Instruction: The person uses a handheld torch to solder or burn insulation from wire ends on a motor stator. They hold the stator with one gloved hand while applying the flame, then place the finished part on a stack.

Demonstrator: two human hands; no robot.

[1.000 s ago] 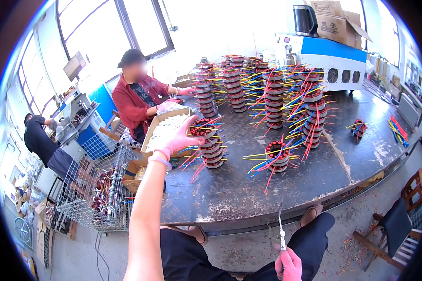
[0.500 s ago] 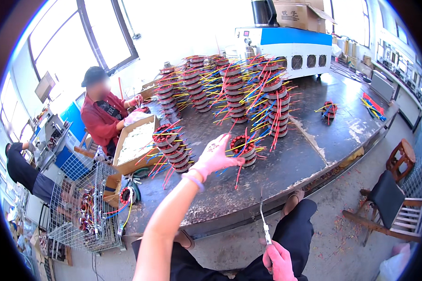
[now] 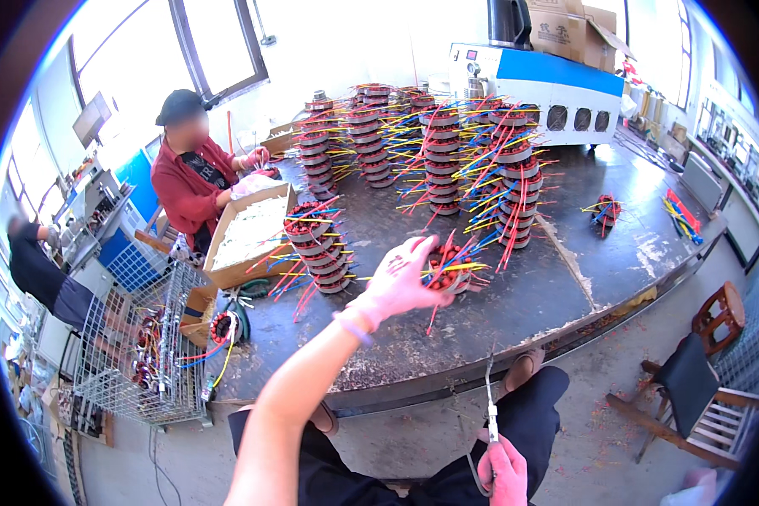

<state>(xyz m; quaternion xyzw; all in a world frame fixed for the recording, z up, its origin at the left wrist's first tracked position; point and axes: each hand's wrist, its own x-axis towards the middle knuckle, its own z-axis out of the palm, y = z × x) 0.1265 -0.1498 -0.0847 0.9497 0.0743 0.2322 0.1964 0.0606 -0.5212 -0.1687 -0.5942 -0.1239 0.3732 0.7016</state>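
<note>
My left hand [image 3: 403, 277], in a pale pink glove, reaches over the table with its thumb and fingers around the left side of a wire-wound motor stator [image 3: 454, 263]. That stator is tilted, and red, blue and yellow leads stick out of it. Low in the view, my right hand [image 3: 504, 469] is closed around a slim tool [image 3: 492, 406] with a white section and a thin, slightly bent metal tip pointing up and away. A cord-like loop hangs beside this hand. Left of my left hand stands a leaning stack of stators [image 3: 319, 253].
Tall stator stacks [image 3: 441, 160] stand farther back on the dark table [image 3: 379, 363], wires jutting out. A lone stator [image 3: 603, 212] lies right. At left are an open carton [image 3: 288, 202], pliers [image 3: 243, 316] and a wire basket [image 3: 143, 371]. A co-worker [image 3: 190, 173] sits across.
My left hand has shifted slightly right and the stator at it has tipped over toward me. My right hand still grips the slim tool. The whole view has shifted a little.
</note>
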